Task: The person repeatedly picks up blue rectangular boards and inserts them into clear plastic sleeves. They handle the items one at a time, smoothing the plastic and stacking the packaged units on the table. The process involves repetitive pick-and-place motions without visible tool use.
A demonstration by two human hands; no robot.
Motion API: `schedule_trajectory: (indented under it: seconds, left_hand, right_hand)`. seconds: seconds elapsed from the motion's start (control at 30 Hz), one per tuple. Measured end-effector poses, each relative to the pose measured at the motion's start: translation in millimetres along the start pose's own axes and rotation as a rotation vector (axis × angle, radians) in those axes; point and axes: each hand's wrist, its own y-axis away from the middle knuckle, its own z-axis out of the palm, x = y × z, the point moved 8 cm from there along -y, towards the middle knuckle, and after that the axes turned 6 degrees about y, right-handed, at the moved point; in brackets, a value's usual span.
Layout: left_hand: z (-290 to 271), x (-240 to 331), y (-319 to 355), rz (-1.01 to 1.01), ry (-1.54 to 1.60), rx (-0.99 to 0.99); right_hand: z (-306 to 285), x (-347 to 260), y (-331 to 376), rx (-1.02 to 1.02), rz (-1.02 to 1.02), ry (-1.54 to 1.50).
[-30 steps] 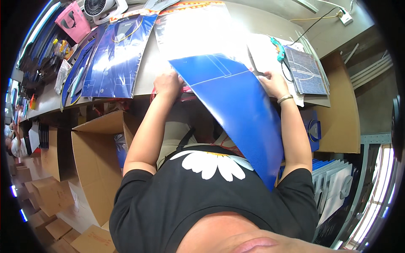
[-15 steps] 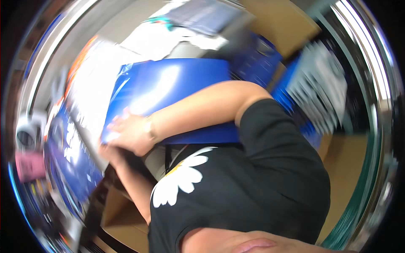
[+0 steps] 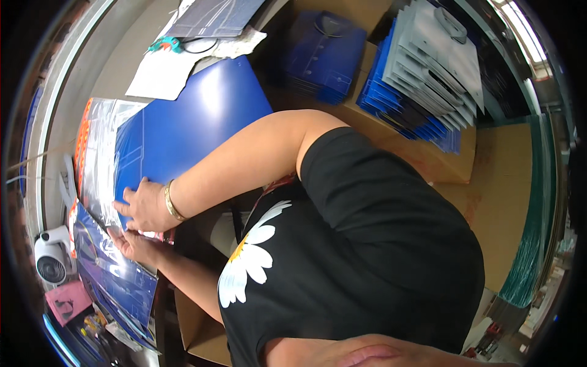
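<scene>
A large glossy blue sheet (image 3: 189, 122) lies in front of me, its left end covered by clear plastic film. My right hand (image 3: 147, 205), with a gold bracelet at the wrist, rests on the near left corner with fingers spread. Just below it, my left hand (image 3: 136, 246) reaches up to the same edge, palm turned upward and fingers stretched out. Any film between its fingertips is too fine to make out. Clear plastic bags with an orange border (image 3: 88, 159) lie to the left, beside the sheet.
Packed blue shirts (image 3: 327, 52) and a stack of packed grey and blue shirts (image 3: 434, 61) stand far right. White paper (image 3: 159, 76) and a teal tool (image 3: 165, 44) lie beyond the sheet. At left are blue packages (image 3: 116, 263), a small fan (image 3: 54, 260) and a pink box (image 3: 68, 300).
The view has turned and sharpened, so the shirt stacks show more fully. Both hands remain at the blue sheet's near left corner, and they now appear farther left and lower.
</scene>
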Motion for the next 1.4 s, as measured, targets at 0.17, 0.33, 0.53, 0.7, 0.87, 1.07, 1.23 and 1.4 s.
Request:
schedule_trajectory:
  seconds: [0.17, 0.33, 0.53, 0.7, 0.87, 1.07, 1.23, 1.4]
  left_hand:
    - [-15, -9, -5, 0.09, -0.064, 0.107]
    - [-42, -22, -16, 0.133, -0.185, 0.146]
    - [6, 13, 0, 0.401, -0.568, 0.162]
    - [1, 6, -2, 0.374, -0.55, 0.174]
    - [7, 5, -1, 0.375, -0.473, 0.195]
    - [33, -4, 6, 0.354, -0.366, 0.151]
    - [17, -8, 12, 0.301, -0.335, 0.195]
    - [37, -28, 39, 0.078, 0.135, 0.104]
  right_hand:
    - [13, 4, -16, -0.194, 0.083, 0.039]
    - [15, -5, -24, -0.292, 0.03, 0.101]
    - [8, 3, -35, -0.119, 0.03, 0.407]
    - [6, 3, -39, -0.084, 0.012, 0.382]
    - [18, 5, -51, -0.072, 0.009, 0.431]
    - [11, 1, -51, 0.1, 0.008, 0.378]
    - [2, 9, 23, 0.029, -0.084, 0.233]
    - [12, 20, 35, 0.002, -0.055, 0.168]
